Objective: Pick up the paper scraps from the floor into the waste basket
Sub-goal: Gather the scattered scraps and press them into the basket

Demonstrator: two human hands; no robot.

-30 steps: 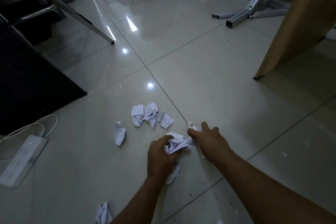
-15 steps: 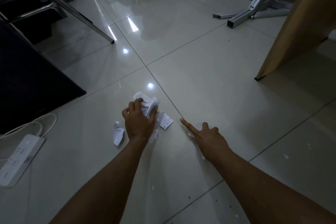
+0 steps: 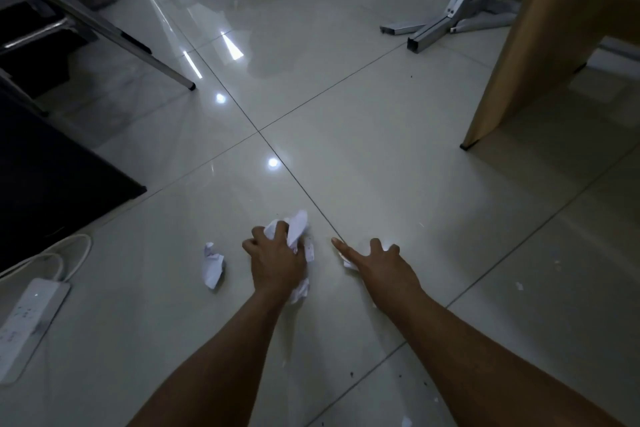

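Note:
My left hand (image 3: 277,262) grips a bunch of crumpled white paper scraps (image 3: 297,225) just above the glossy tiled floor (image 3: 363,156); paper sticks out past the fingers and below the wrist. One more crumpled scrap (image 3: 212,264) lies on the floor a little to its left. My right hand (image 3: 379,265) rests on the floor with fingers spread and the forefinger straight; a small white scrap (image 3: 348,263) shows under its edge. No waste basket can be made out.
A white power strip (image 3: 27,319) with its cable lies at the left edge. A black mat or panel (image 3: 52,177) and metal chair legs (image 3: 138,45) stand at left. A wooden panel (image 3: 526,45) and a grey metal stand (image 3: 457,10) stand at right.
My left hand moved from near the right hand to the scrap pile and gathered those pieces into its grip. The right hand stayed on the floor.

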